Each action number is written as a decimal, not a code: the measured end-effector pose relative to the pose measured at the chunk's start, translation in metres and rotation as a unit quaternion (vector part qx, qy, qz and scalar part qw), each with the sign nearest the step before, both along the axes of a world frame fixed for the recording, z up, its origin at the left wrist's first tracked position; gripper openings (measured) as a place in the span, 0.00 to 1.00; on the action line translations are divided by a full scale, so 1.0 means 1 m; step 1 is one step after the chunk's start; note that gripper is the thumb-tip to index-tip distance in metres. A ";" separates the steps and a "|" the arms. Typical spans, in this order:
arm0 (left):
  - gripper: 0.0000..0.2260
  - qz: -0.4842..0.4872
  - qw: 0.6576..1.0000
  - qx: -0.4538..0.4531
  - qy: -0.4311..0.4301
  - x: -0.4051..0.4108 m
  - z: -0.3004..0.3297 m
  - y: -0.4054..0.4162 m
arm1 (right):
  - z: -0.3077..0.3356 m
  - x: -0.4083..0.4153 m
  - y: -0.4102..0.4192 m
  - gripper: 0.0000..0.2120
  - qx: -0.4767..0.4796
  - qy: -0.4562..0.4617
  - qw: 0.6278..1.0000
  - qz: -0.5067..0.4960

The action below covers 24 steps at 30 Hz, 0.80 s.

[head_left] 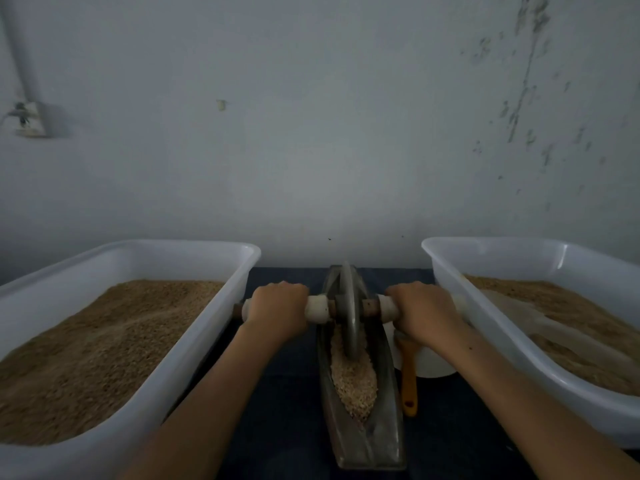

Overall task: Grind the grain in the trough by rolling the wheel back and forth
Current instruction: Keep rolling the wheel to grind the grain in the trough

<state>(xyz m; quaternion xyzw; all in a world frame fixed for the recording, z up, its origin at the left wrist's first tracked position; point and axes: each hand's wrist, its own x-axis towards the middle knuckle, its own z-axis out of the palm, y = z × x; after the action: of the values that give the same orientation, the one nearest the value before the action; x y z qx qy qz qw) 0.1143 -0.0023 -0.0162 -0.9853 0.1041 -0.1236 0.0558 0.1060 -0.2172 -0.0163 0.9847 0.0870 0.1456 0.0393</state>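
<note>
Grey metal forms the one boat-shaped trough, which is set lengthwise on a dark blue table between two white plastic tubs. One metal wheel is stood upright in the far half of the trough, with pale grain heaped in the channel on its near side. One wooden axle is passed through the wheel, and two white sleeves are fitted on it. The left hand is wrapped around the left sleeve, the right hand around the right sleeve, both with fingers curled over the top.

The left tub is filled with brown grain, and so is the right tub, where a pale scoop is laid on the heap. One yellow-handled brush is laid just beside the trough's right wall, next to one white round container, partly hidden under the right forearm.

The table is pushed against a pale grey wall marked with flaking patches at upper right; one socket and one pipe are fixed at upper left.
</note>
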 end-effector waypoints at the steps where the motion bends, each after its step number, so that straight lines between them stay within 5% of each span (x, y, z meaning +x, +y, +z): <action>1: 0.12 0.000 1.000 0.002 0.030 0.000 0.002 0.001 | 0.004 -0.001 0.001 0.04 -0.011 0.026 1.000 -0.004; 6: 0.17 0.003 0.975 -0.031 0.220 -0.002 0.012 0.005 | 0.025 -0.012 0.002 0.05 -0.041 0.163 0.986 0.005; 11: 0.05 -0.023 0.952 -0.062 0.300 -0.005 0.018 0.008 | 0.031 -0.017 0.001 0.13 -0.050 0.238 0.970 -0.004; 16: 0.13 -0.015 0.963 -0.057 0.262 -0.001 0.013 0.008 | 0.023 -0.010 0.002 0.05 -0.058 0.178 0.982 -0.004; 24: 0.11 0.000 1.000 -0.022 0.007 0.005 -0.002 0.003 | -0.002 -0.001 0.000 0.10 -0.009 -0.037 0.999 0.017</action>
<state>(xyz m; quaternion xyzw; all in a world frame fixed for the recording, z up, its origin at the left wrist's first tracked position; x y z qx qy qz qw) 0.1191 0.0007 -0.0185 -0.9870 0.1019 -0.1194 0.0333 0.1050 -0.2176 -0.0182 0.9766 0.1034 0.1822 0.0487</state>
